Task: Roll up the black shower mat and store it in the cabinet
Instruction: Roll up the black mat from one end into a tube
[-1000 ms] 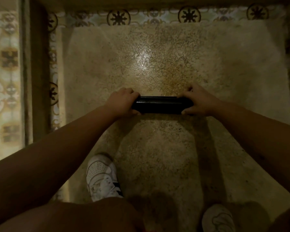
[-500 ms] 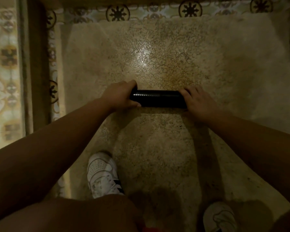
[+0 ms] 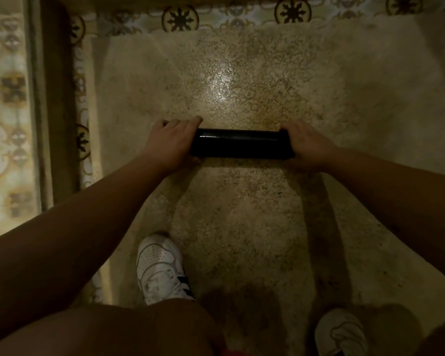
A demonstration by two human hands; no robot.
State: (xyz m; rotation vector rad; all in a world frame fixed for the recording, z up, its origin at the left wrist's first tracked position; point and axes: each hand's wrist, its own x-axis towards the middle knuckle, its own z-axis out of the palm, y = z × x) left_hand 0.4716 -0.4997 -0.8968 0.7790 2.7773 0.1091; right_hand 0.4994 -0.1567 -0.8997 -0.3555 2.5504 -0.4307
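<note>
The black shower mat [image 3: 238, 144] is a tight black roll lying crosswise on the speckled shower floor [image 3: 242, 214]. My left hand [image 3: 168, 142] covers its left end, with the fingers curled over the top of the roll. My right hand [image 3: 307, 146] grips the right end the same way, fingers wrapped over it. Both ends of the roll are hidden under my hands. No cabinet is in view.
A dark raised curb [image 3: 53, 104] runs along the left of the floor, with patterned tiles [image 3: 5, 98] beyond it. A patterned tile border [image 3: 180, 18] closes the far side. My white shoes [image 3: 159, 268] [image 3: 341, 332] stand on the floor below the roll.
The roll has travelled a little farther from me across the floor. My right hand shifted from lying on the floor side of the roll to wrapping over its end.
</note>
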